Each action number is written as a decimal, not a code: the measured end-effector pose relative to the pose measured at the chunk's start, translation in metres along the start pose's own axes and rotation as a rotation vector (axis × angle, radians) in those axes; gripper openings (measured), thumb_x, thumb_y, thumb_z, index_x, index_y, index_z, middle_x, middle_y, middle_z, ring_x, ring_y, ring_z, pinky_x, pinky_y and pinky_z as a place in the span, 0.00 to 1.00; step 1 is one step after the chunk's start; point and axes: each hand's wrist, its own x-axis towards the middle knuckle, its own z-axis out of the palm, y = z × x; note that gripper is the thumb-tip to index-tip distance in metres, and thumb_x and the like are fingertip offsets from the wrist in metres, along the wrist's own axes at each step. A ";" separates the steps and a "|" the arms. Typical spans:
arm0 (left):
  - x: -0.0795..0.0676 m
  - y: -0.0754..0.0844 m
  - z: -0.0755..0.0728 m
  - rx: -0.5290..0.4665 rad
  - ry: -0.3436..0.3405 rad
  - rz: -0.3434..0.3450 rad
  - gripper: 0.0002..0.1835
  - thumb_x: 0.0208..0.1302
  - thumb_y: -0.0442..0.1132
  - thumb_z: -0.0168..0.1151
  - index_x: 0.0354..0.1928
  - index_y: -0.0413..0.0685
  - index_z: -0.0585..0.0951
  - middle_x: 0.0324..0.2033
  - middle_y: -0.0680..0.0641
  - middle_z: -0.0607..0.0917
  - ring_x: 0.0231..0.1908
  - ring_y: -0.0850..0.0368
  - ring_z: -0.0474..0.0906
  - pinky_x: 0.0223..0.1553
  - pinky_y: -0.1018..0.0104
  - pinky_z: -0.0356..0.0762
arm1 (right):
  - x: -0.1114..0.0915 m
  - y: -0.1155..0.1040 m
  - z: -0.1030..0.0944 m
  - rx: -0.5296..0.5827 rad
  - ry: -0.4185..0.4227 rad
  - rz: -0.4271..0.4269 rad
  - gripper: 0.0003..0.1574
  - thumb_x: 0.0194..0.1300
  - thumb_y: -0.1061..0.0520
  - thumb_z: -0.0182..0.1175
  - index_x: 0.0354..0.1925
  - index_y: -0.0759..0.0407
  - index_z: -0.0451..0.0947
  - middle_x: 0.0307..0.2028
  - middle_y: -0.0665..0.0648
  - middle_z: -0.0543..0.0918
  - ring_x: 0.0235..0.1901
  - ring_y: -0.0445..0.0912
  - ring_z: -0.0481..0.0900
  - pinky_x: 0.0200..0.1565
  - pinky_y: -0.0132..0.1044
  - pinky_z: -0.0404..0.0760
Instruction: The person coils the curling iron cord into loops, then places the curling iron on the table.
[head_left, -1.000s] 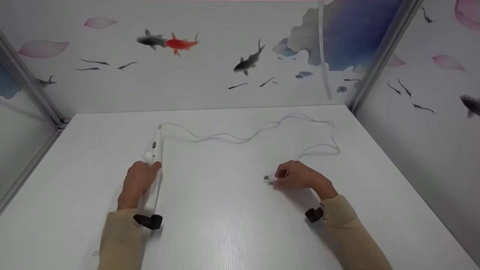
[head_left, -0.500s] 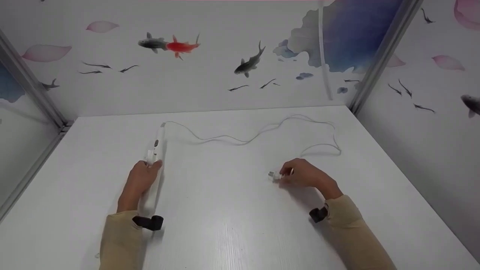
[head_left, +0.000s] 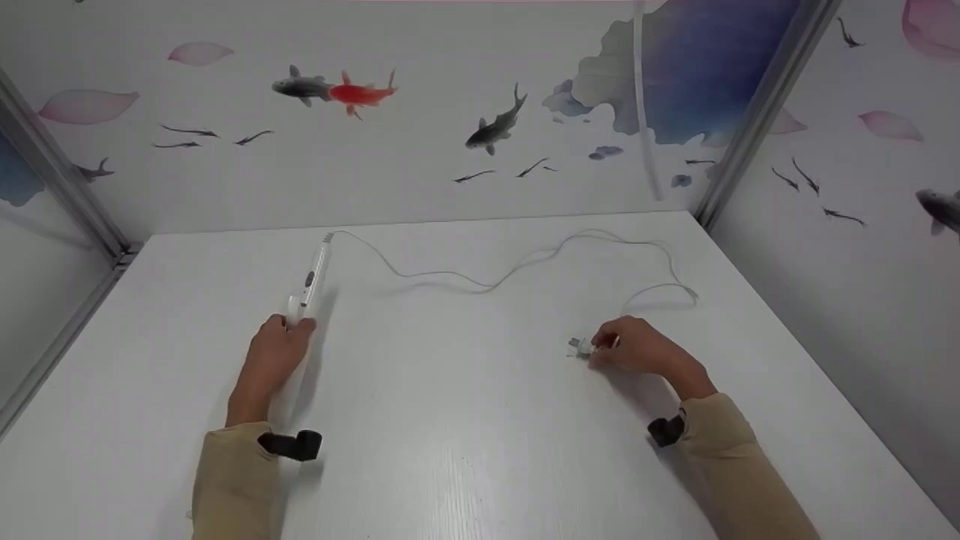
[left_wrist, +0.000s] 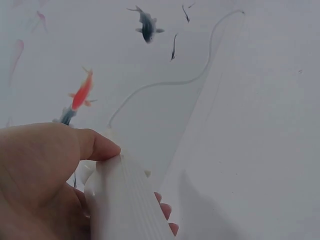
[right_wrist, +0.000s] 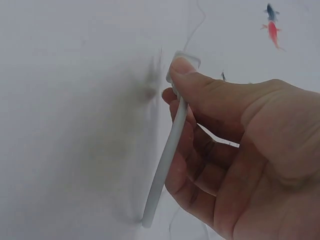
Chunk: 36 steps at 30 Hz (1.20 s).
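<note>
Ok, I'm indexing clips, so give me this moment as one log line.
left hand: grips white appliance | right hand: pinches plug | cord: slack between them

Two hands (head_left: 271, 358) (head_left: 639, 348), one handheld appliance (head_left: 318, 264), one cord (head_left: 450, 273), one plug (head_left: 583, 348), two wrist cameras (head_left: 306, 445) (head_left: 664, 432)

The head camera looks forward and down from the six o'clock side of the table (head_left: 450, 435), well back, with the left hand (head_left: 270, 358) at eight o'clock, the right hand (head_left: 639, 348) at four and the wall (head_left: 405, 172) at twelve. The left wrist camera sits close to its hand, facing the wall, rolled so the table lies toward three o'clock. The right wrist camera, also close, puts the table at nine. All three share the wall's red fish (head_left: 362, 94): at eleven, near ten and at two respectively.
</note>
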 end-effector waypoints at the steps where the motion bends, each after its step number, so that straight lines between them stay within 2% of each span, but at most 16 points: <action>1: 0.000 0.000 0.000 -0.002 0.005 0.002 0.39 0.76 0.56 0.38 0.72 0.26 0.56 0.65 0.25 0.68 0.59 0.36 0.70 0.57 0.39 0.71 | -0.001 0.003 -0.002 -0.001 0.006 0.015 0.16 0.64 0.55 0.68 0.46 0.62 0.83 0.40 0.57 0.83 0.38 0.47 0.76 0.39 0.37 0.75; 8: 0.002 0.001 0.000 -0.030 0.077 0.031 0.38 0.75 0.56 0.38 0.70 0.27 0.61 0.61 0.27 0.73 0.54 0.40 0.72 0.53 0.46 0.73 | -0.006 0.022 -0.014 -0.011 0.047 0.078 0.20 0.66 0.54 0.66 0.51 0.66 0.81 0.42 0.60 0.82 0.39 0.48 0.75 0.38 0.37 0.74; 13: 0.002 0.003 0.002 -0.040 0.134 0.063 0.40 0.74 0.59 0.47 0.70 0.28 0.63 0.59 0.30 0.76 0.51 0.44 0.75 0.47 0.55 0.74 | -0.008 0.035 -0.018 -0.020 0.055 0.103 0.21 0.65 0.54 0.66 0.52 0.65 0.80 0.42 0.61 0.80 0.39 0.49 0.75 0.38 0.38 0.74; 15: 0.002 0.004 0.002 -0.038 0.131 0.082 0.41 0.72 0.60 0.50 0.71 0.30 0.62 0.59 0.31 0.76 0.51 0.45 0.74 0.47 0.57 0.73 | -0.008 0.039 -0.020 -0.033 0.062 0.105 0.21 0.66 0.54 0.65 0.51 0.66 0.79 0.42 0.61 0.80 0.39 0.49 0.75 0.39 0.38 0.74; 18: 0.002 0.003 0.003 -0.023 0.108 0.101 0.43 0.71 0.63 0.52 0.73 0.34 0.60 0.62 0.31 0.74 0.53 0.44 0.74 0.50 0.53 0.74 | -0.010 0.043 -0.024 -0.045 0.068 0.118 0.20 0.66 0.54 0.64 0.51 0.66 0.79 0.41 0.61 0.80 0.39 0.50 0.74 0.39 0.38 0.74; 22: 0.003 0.006 0.004 -0.017 0.082 0.125 0.43 0.72 0.64 0.50 0.74 0.37 0.58 0.64 0.30 0.73 0.55 0.42 0.73 0.53 0.48 0.73 | -0.012 0.049 -0.029 -0.054 0.079 0.135 0.20 0.67 0.54 0.64 0.51 0.67 0.78 0.41 0.62 0.79 0.40 0.50 0.74 0.40 0.40 0.74; 25: 0.001 0.009 0.004 -0.016 0.095 0.152 0.42 0.74 0.63 0.47 0.74 0.37 0.58 0.63 0.30 0.73 0.54 0.42 0.73 0.53 0.48 0.73 | -0.014 0.056 -0.033 -0.060 0.091 0.145 0.21 0.67 0.54 0.63 0.51 0.68 0.78 0.42 0.63 0.79 0.40 0.51 0.75 0.40 0.41 0.75; 30: -0.002 0.013 0.005 -0.018 0.145 0.197 0.38 0.77 0.61 0.42 0.72 0.36 0.61 0.57 0.32 0.76 0.48 0.45 0.73 0.47 0.54 0.71 | -0.019 0.068 -0.039 -0.063 0.113 0.145 0.23 0.68 0.53 0.62 0.53 0.70 0.76 0.45 0.67 0.79 0.41 0.53 0.76 0.40 0.44 0.77; 36: -0.003 0.016 0.010 -0.044 0.209 0.226 0.37 0.77 0.62 0.38 0.64 0.34 0.67 0.46 0.34 0.81 0.40 0.49 0.79 0.36 0.64 0.72 | -0.026 0.078 -0.045 -0.078 0.130 0.159 0.24 0.70 0.53 0.59 0.54 0.71 0.75 0.48 0.71 0.78 0.44 0.57 0.77 0.43 0.49 0.78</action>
